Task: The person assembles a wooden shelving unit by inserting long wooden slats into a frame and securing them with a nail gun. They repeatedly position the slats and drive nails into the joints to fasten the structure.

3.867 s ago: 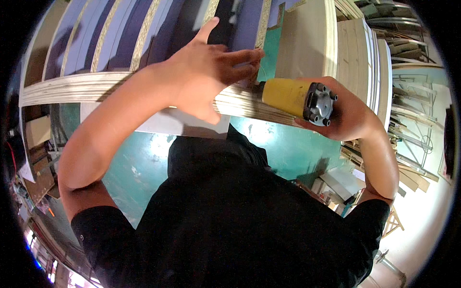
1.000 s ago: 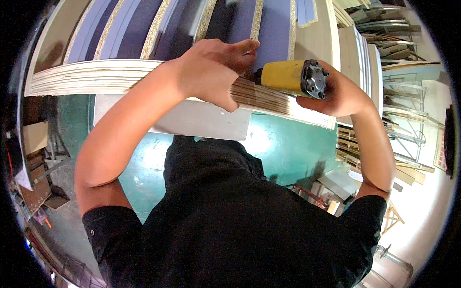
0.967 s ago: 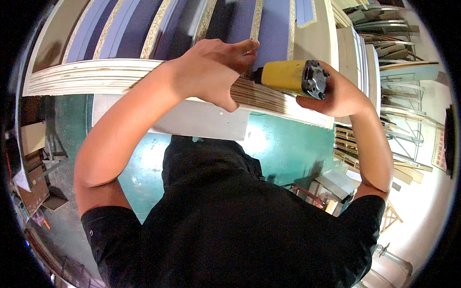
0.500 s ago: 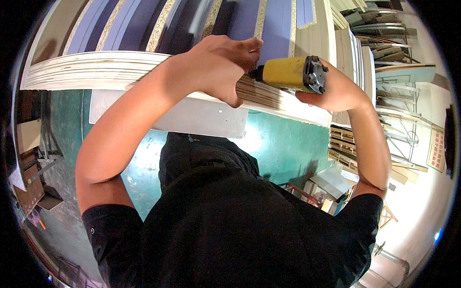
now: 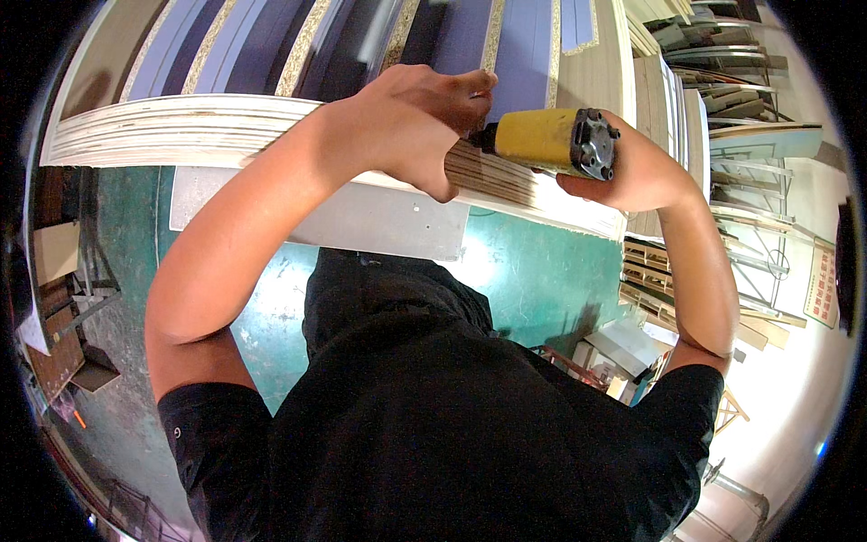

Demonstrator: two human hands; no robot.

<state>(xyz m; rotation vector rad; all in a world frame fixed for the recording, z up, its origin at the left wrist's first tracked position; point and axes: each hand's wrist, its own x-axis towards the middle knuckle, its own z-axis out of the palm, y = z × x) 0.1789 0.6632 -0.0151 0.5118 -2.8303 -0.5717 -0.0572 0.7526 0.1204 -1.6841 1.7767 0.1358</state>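
Note:
In my right hand (image 5: 637,172) is a yellow-and-black nail gun (image 5: 537,140), its bolted black end cap toward the right and its nose toward the left. The fingers wrap the handle, mostly hidden behind the body. My left hand (image 5: 420,122) reaches over the front edge of a stack of pale boards (image 5: 181,131), close by the nose. Its thumb stands well apart from the fingers, which bend over the edge; whether they press on the boards is hidden. Beyond the hands lies a panel frame with bluish-purple strips (image 5: 519,54) between chipboard bars (image 5: 302,50).
Under the stack juts a grey plate (image 5: 397,221), just in front of my body. The floor (image 5: 542,262) is green. To the right stand more leaning boards (image 5: 691,135) and racks of offcuts (image 5: 750,117). Boxes (image 5: 623,343) sit on the floor at right.
Both hands and the nail gun hold nearly the same place. The whole view shifts only slightly.

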